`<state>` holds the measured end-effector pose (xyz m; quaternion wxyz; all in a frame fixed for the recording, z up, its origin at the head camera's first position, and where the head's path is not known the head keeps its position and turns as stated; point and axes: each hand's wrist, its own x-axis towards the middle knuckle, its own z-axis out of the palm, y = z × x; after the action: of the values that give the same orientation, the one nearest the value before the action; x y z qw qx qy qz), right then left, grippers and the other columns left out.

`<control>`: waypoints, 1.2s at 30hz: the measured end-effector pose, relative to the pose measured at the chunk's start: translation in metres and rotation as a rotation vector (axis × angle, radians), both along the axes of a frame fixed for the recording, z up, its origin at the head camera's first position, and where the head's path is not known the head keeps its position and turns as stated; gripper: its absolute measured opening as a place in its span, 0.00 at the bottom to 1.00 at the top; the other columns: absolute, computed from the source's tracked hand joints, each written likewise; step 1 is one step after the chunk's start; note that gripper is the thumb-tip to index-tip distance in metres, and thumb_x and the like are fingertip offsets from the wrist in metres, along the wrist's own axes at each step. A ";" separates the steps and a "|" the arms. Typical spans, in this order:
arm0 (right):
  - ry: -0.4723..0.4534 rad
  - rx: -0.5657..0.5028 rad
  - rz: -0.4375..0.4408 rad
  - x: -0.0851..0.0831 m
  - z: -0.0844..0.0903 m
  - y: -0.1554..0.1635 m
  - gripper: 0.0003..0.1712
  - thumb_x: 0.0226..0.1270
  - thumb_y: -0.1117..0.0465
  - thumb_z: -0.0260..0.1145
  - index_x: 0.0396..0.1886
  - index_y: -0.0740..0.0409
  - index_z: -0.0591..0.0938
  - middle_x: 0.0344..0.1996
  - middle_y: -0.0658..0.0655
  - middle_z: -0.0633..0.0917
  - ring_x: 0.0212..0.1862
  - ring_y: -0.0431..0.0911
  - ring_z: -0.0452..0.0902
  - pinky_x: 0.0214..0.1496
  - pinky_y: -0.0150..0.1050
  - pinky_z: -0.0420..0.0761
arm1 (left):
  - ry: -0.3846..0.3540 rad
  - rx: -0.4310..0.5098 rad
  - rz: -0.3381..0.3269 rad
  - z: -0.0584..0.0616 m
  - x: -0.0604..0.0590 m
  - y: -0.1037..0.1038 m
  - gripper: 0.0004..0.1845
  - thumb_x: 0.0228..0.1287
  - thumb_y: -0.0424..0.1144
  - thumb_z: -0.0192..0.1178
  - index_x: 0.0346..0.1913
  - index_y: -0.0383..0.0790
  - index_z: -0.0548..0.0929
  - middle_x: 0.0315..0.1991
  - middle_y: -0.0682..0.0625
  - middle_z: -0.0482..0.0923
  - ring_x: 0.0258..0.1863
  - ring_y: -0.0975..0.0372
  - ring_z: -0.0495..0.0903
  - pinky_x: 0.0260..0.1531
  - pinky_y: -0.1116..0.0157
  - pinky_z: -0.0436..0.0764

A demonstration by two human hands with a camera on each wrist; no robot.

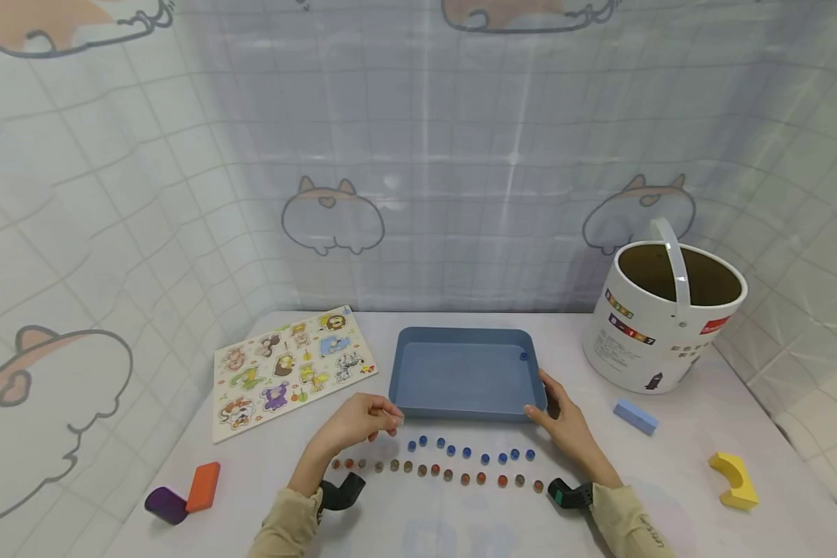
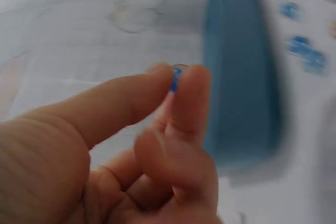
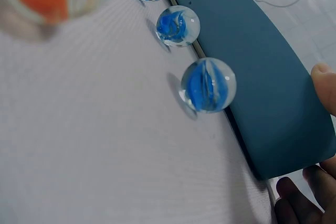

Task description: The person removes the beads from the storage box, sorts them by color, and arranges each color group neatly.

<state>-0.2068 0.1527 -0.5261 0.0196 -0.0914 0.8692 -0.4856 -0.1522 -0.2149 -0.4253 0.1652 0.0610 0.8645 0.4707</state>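
Observation:
Between thumb and index fingertip, my left hand (image 1: 361, 423) pinches a clear glass marble with a blue swirl (image 2: 176, 80), mostly hidden by the fingers. This hand is just off the front left corner of a blue-grey tray (image 1: 460, 415). My right hand (image 1: 566, 425) grips the tray's front right corner, thumb at the front wall and fingers round the right side. Inside the tray, near its right wall, lies one blue marble (image 1: 523, 356). Several blue marbles (image 3: 208, 85) lie in a loose row on the table along the tray's front.
Nearer me runs a row of orange and brownish marbles (image 1: 465, 479). An animal puzzle board (image 1: 289, 368) lies at the back left, a white bucket (image 1: 642, 353) stands back right. Blocks lie at the sides: orange (image 1: 203, 487), purple (image 1: 167, 505), blue (image 1: 635, 417), yellow (image 1: 735, 482).

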 end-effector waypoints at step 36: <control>-0.011 -0.004 0.001 0.001 0.005 -0.001 0.46 0.68 0.49 0.63 0.77 0.55 0.52 0.73 0.71 0.59 0.73 0.66 0.54 0.73 0.57 0.58 | -0.004 0.272 0.066 0.021 -0.087 0.070 0.21 0.74 0.44 0.52 0.62 0.36 0.77 0.48 0.38 0.82 0.24 0.66 0.75 0.27 0.70 0.72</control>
<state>-0.2060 0.1519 -0.5210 0.0244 -0.0892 0.8680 -0.4878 -0.2391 -0.1447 -0.4043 0.1414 0.0537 0.7941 0.5887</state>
